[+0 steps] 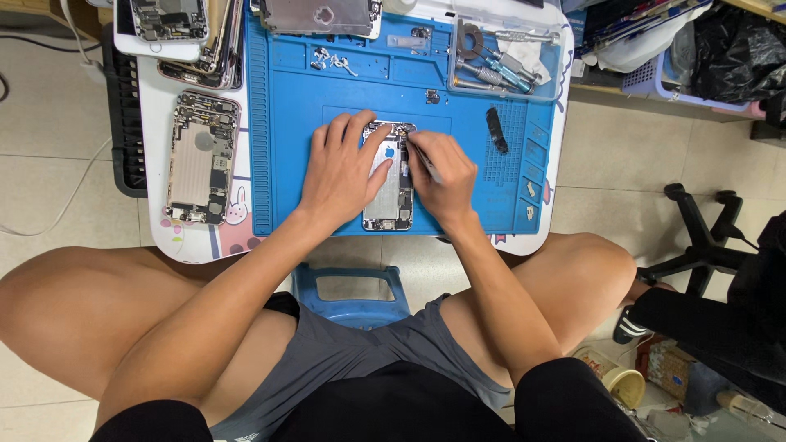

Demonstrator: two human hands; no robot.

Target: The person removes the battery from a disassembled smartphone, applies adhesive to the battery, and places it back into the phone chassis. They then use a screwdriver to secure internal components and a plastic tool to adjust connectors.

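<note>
While the small white table (155, 98) carries everything, a blue rubber work mat (286, 106) covers most of its top from the far edge to the near edge. At the far right corner of the mat sits a clear plastic tray (557, 57) holding screwdrivers and a metal tool. Off the mat, along the left edge of the table, lies an opened grey phone housing with bare circuitry (201, 158), and more stripped phone shells (184, 33) are stacked at the far left corner. Near the middle of the mat's near edge lies the silver opened phone body (391, 196). The left hand (344, 168) lies flat on it with fingers spread, pressing it down rather than gripping. The right hand (442, 176) is closed around a thin metal tool (426, 164), whose tip meets the top part of the phone. A small black part (496, 129) lies on the mat to the right of the hands, and tiny loose parts (332, 60) lie near the far edge.
</note>
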